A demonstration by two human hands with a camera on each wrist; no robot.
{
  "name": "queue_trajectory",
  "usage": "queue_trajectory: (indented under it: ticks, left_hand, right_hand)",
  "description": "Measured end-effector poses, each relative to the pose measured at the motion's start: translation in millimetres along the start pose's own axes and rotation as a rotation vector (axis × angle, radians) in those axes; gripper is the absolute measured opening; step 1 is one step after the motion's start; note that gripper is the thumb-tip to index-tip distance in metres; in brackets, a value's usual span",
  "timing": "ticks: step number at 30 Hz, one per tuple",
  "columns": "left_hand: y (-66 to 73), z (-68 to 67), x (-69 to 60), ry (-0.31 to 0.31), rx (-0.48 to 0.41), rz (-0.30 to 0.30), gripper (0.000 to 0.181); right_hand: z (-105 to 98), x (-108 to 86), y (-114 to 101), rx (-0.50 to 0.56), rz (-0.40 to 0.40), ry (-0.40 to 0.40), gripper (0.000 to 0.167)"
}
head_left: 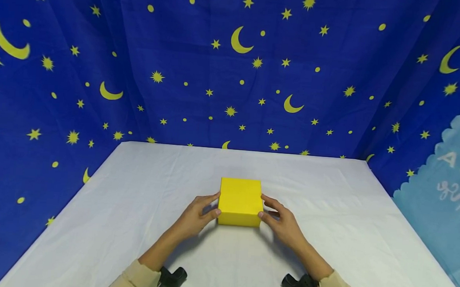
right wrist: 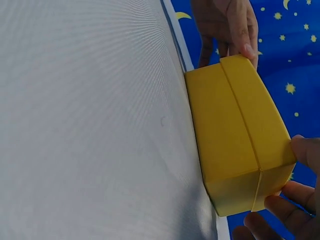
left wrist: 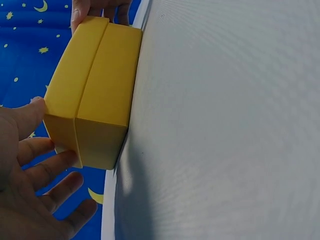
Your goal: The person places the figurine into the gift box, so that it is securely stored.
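A yellow lidded box (head_left: 241, 196) rests on the white tabletop, its lid down over the base. At the box's left side, my left hand (head_left: 196, 216) holds the lid by thumb and first fingers, the thumb at the near corner. In the left wrist view, the ring and little fingers of that left hand (left wrist: 40, 175) stand spread, off the box. My right hand (head_left: 284, 223) grips the opposite side of the lid in the same way. The right wrist view shows its thumb (right wrist: 305, 150) at the lid's corner and fingers along its side.
A white cloth covers the table (head_left: 128, 225). Behind and beside it hangs a blue curtain (head_left: 188, 47) with yellow moons and stars. A light blue panel with lettering (head_left: 455, 186) is at the right. Black wrist devices (head_left: 173, 278) sit by both sleeves.
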State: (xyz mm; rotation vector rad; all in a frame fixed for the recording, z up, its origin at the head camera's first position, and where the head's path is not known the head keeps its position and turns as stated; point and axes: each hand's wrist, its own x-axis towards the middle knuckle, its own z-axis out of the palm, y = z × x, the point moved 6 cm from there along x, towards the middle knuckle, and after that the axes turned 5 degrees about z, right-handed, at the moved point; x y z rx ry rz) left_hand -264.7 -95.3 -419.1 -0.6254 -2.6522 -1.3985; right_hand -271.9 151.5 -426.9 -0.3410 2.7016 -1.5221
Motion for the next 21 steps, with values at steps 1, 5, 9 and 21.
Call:
queue_trajectory:
  ticks: [1, 5, 9, 21]
  left_hand:
    - [0.3, 0.0, -0.4, 0.001, 0.001, -0.002, 0.054]
    - [2.0, -0.2, -2.7, -0.010, 0.000, -0.011, 0.055]
    - [5.6, -2.6, -4.3, 0.006, 0.022, -0.003, 0.055]
    - [22.6, -13.7, -11.5, 0.145, 0.278, 0.118, 0.054]
  right_hand:
    - [0.0, -0.3, 0.1, 0.001, 0.004, 0.000, 0.054]
    - [-1.2, -1.4, -0.3, 0.007, 0.020, 0.005, 0.054]
    - [-4.7, -2.1, -4.9, 0.001, -0.017, 0.030, 0.054]
    - [-15.5, -6.6, -16.8, -0.167, -0.077, 0.141, 0.051]
